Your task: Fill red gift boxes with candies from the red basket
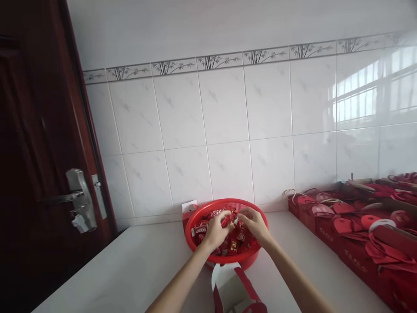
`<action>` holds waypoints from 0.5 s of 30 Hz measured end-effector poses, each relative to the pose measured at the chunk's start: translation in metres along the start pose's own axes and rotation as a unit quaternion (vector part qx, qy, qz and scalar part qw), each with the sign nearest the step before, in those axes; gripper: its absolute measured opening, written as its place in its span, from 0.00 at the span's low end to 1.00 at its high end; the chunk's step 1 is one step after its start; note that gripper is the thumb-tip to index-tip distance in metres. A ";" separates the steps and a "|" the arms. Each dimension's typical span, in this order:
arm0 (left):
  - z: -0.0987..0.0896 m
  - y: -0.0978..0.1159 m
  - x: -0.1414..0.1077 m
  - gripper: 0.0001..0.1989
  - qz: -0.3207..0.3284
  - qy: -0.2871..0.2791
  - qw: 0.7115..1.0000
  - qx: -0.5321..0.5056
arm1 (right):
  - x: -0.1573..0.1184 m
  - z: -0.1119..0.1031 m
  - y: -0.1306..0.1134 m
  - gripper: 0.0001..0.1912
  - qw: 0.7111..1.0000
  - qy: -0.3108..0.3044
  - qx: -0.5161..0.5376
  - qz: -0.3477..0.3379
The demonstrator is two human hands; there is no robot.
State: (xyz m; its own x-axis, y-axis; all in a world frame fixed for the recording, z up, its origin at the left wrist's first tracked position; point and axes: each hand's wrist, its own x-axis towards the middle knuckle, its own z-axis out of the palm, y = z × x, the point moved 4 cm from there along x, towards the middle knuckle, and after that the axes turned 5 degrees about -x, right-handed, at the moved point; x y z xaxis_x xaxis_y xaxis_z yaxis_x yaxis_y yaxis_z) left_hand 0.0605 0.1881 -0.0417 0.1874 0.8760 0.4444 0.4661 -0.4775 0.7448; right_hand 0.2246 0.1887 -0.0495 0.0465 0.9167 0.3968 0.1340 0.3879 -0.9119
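A round red plastic basket (228, 258) full of small wrapped candies (234, 245) stands on the white countertop. Over its middle, my left hand (216, 229) is closed around a red-wrapped candy (224, 222). Beside it, my right hand (256, 222) has its thumb and fingers pinched together above the candies; what lies between them is too small to make out. In front of the basket, close to me, an open red-and-white cardboard box (230, 284) shows its pale inside.
Several red gift boxes (339, 234) with flaps and cord handles line the right side of the white countertop (130, 265). Another red-and-white box (188, 211) stands behind the basket's left side. A tiled wall (185, 174) closes the back; a dark wooden door (39, 130) is at left.
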 end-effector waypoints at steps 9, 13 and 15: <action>-0.005 -0.005 0.002 0.15 0.016 0.047 0.977 -0.209 | -0.010 0.003 -0.013 0.22 0.990 -0.117 0.073 0.008; -0.026 -0.011 0.024 0.13 -0.015 0.088 0.993 -0.077 | -0.008 -0.001 -0.008 0.26 0.988 -0.029 0.144 0.042; -0.034 -0.014 0.043 0.11 -0.029 0.084 0.995 -0.033 | -0.006 -0.002 -0.004 0.27 0.984 0.006 0.165 0.063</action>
State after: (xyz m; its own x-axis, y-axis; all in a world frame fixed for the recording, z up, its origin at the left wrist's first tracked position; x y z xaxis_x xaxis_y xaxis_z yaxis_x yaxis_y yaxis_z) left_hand 0.0328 0.2304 -0.0166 0.0110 0.8813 0.4724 0.4134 -0.4342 0.8004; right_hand 0.2259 0.1810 -0.0481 0.0544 0.9593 0.2772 -0.2023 0.2824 -0.9377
